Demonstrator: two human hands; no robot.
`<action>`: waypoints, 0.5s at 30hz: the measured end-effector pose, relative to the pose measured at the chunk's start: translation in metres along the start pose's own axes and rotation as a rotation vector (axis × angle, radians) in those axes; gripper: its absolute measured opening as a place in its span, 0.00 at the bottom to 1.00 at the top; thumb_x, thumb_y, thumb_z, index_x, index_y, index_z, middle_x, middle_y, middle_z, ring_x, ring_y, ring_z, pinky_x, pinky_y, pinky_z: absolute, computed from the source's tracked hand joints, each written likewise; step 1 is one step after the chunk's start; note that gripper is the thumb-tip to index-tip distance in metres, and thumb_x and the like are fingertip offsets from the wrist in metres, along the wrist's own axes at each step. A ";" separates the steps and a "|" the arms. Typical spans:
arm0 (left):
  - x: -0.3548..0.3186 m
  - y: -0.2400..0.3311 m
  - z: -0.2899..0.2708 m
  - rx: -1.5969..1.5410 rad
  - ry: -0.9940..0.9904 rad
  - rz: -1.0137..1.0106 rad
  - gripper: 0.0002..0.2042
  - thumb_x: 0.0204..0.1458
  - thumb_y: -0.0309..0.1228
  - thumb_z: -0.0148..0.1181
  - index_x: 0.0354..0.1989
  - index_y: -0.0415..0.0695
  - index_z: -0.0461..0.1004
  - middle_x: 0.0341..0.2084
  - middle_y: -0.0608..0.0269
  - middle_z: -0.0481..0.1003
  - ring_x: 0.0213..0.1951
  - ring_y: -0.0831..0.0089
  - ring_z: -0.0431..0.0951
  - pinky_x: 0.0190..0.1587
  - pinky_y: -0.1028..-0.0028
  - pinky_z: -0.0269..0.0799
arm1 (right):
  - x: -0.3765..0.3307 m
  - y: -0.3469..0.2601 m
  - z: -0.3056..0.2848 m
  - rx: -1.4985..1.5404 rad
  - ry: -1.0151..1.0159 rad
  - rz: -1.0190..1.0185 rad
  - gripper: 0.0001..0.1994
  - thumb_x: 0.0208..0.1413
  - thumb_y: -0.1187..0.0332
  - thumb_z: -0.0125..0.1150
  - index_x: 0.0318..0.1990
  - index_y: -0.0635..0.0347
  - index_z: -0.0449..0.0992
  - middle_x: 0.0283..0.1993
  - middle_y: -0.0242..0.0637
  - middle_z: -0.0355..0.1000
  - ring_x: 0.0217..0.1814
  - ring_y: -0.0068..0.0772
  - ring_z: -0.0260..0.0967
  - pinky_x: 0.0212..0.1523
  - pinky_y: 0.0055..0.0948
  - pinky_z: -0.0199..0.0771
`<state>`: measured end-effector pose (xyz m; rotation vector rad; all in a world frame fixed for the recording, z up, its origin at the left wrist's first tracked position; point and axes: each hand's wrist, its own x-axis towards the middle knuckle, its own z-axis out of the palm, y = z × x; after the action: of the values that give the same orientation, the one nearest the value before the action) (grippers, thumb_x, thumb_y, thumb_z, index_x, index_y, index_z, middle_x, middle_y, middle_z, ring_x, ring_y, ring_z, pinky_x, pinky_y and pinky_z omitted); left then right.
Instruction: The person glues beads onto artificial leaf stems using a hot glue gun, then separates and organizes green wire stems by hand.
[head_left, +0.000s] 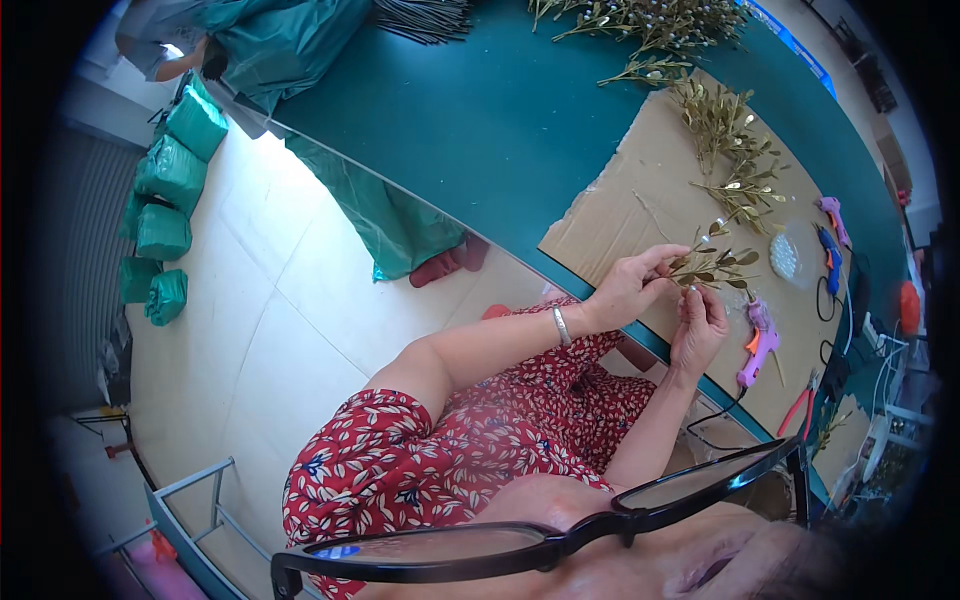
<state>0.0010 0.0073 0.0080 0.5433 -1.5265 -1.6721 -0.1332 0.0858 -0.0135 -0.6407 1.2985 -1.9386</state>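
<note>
My left hand (632,287) is closed round the stem end of an artificial leaf sprig (712,268) with olive-gold leaves, held above a cardboard sheet (610,222). Close below the leaves, my right hand (700,325) has its thumb and fingers pinched together. A tiny pale spot shows at those fingertips, too small to name. Just right of this hand lies a purple glue gun (762,345) with an orange trigger. Beyond the sprig sits a clear container of small white beads (784,257).
More gold sprigs (715,125) lie on the cardboard, and beaded sprigs (660,30) at the green table's (450,120) far side. Red-handled pliers (798,405), a blue tool (830,258) and another glue gun (835,220) are at right. Green bundles (165,230) stand on the floor; another person (160,45) is far left.
</note>
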 end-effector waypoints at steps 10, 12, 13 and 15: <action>0.006 -0.005 0.003 0.060 0.021 0.058 0.23 0.52 0.16 0.49 0.58 0.42 0.61 0.28 0.69 0.66 0.30 0.85 0.66 0.33 0.82 0.66 | 0.003 0.001 0.000 -0.064 -0.048 -0.038 0.13 0.50 0.77 0.62 0.44 0.68 0.73 0.33 0.34 0.72 0.30 0.18 0.66 0.28 0.14 0.62; 0.001 -0.001 0.003 -0.018 -0.010 0.017 0.21 0.55 0.20 0.48 0.59 0.43 0.60 0.29 0.68 0.66 0.29 0.85 0.65 0.32 0.83 0.65 | 0.001 -0.002 -0.002 -0.050 -0.063 -0.036 0.14 0.50 0.76 0.62 0.45 0.67 0.72 0.33 0.34 0.72 0.30 0.17 0.66 0.28 0.14 0.62; 0.001 0.003 0.002 -0.005 -0.004 0.027 0.21 0.55 0.20 0.48 0.59 0.43 0.60 0.29 0.68 0.66 0.29 0.85 0.65 0.32 0.83 0.65 | 0.000 -0.004 -0.003 -0.057 -0.056 -0.029 0.15 0.50 0.75 0.62 0.46 0.67 0.71 0.32 0.33 0.72 0.30 0.17 0.66 0.28 0.13 0.62; 0.003 0.006 0.002 -0.194 0.015 -0.049 0.21 0.57 0.22 0.46 0.61 0.43 0.56 0.29 0.68 0.67 0.29 0.85 0.65 0.33 0.83 0.65 | 0.001 -0.003 -0.002 -0.059 -0.071 -0.028 0.12 0.51 0.75 0.62 0.44 0.66 0.71 0.32 0.33 0.72 0.29 0.17 0.66 0.27 0.13 0.61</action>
<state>-0.0006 0.0067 0.0143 0.4919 -1.3315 -1.8257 -0.1358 0.0865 -0.0117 -0.7535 1.3131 -1.8882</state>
